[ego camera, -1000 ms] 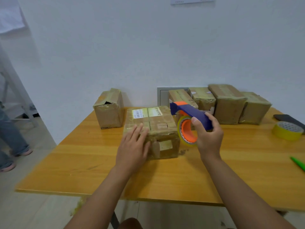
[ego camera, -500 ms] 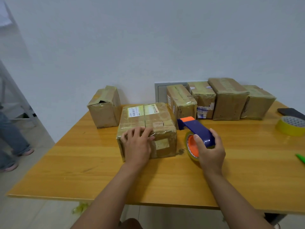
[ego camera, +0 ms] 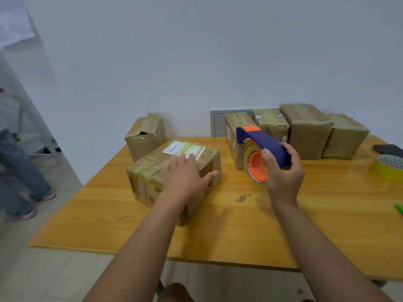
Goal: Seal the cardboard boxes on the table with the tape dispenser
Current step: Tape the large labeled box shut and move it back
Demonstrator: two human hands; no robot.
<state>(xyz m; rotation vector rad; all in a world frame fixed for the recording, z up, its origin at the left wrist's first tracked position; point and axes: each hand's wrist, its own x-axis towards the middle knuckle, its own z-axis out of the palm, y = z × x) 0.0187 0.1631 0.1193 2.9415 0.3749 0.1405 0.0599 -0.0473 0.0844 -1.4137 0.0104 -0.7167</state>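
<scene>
Pressing left hand [ego camera: 185,177] flat on box [ego camera: 174,171] | right hand [ego camera: 283,173] clamped round tape dispenser [ego camera: 261,149], off bench [ego camera: 239,214] | risk: box skewed, tape likely crooked; tape end unclear.

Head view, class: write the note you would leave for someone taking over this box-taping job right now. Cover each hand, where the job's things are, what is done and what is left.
Left hand: flat on top of the large brown cardboard box with the white label, steadying it at an angle on the yellow wooden table.
Right hand: fingers wrapped around the blue and orange tape dispenser, held clear of the box.
Done: four taped boxes stand in a row along the wall.
Left: tape the labelled box; the small box behind it gapes at one end. A spare yellow tape roll lies at the right.
</scene>
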